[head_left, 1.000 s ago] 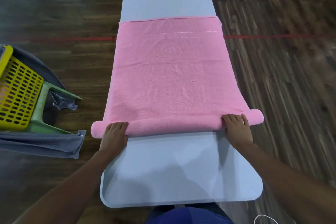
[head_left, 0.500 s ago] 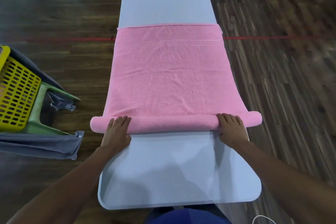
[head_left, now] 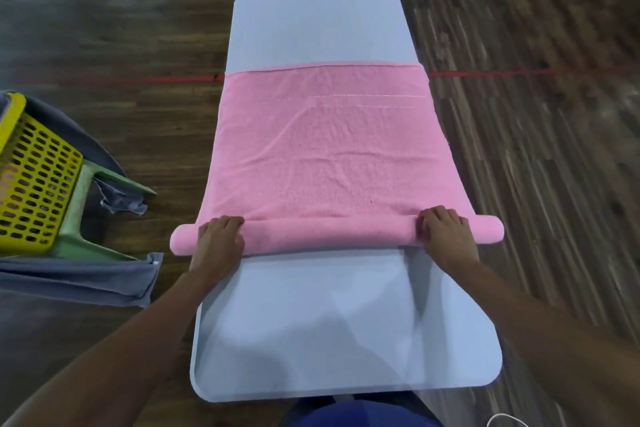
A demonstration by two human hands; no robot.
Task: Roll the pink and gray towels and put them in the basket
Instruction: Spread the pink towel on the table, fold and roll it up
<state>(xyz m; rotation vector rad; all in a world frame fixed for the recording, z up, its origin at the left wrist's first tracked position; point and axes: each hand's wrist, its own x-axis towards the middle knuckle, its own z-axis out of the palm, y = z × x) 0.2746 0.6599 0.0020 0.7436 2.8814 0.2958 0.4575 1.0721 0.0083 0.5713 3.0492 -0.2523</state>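
Pink towel (head_left: 322,156), seemingly soft and limp, was best held near both roll ends, where the left hand (head_left: 217,241) and right hand (head_left: 446,236) gripped it with curled fingers.

We find no text, label, brand, number or sign that we can read. The gray towel (head_left: 79,282) carries a small pale tag (head_left: 155,263) at its corner, but the tag is too small and too blurred for us to read anything on it.
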